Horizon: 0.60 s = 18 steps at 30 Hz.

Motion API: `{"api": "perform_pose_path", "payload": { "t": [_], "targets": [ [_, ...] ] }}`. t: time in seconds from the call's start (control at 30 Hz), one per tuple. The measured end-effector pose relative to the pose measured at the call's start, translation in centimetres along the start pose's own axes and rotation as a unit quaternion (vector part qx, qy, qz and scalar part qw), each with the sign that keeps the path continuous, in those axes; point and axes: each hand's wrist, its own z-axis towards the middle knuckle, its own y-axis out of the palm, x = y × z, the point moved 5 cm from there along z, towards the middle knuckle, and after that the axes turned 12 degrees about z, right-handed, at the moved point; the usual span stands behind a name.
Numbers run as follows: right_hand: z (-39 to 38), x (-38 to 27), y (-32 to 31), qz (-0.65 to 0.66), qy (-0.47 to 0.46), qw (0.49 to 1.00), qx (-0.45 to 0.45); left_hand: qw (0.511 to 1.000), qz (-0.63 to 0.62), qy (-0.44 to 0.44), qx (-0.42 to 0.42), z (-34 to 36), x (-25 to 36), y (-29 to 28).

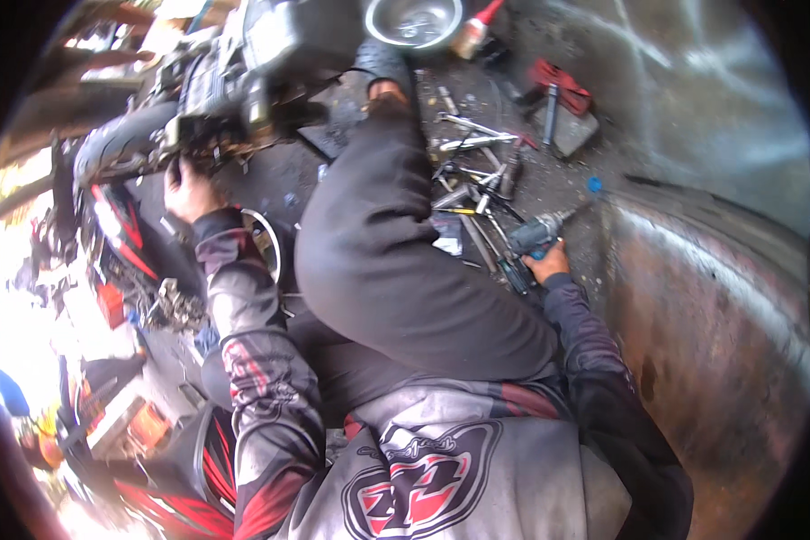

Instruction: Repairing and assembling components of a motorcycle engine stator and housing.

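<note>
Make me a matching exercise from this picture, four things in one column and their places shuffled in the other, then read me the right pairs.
Things:
1. Grey-and-blue pistol-shaped power drill
2. Round silver metal bowl
3. Small round blue piece
4. The person's bare left hand

Places:
A. Near the upper-left corner of the rust-brown metal panel
B. At the dark mechanical motorcycle parts, upper left
C. In the person's bare right hand
D. At the picture's upper edge

Right pairs: 1-C, 2-D, 3-A, 4-B.
</note>
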Motion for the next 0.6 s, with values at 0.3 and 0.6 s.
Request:
{"api": "perform_pose_path", "payload": {
  "t": [0.3,0.6],
  "targets": [
    [0.0,0.0,0.0,-0.002,-0.014,1.000,-0.006,0.980,-0.182,-0.050,0.066,-1.3,3.0,2.6],
    [0.5,1.2,0.1,-0.025,-0.037,0.999,0.018,0.973,0.144,0.083,0.159,-2.1,4.0,1.3]
  ]
}}
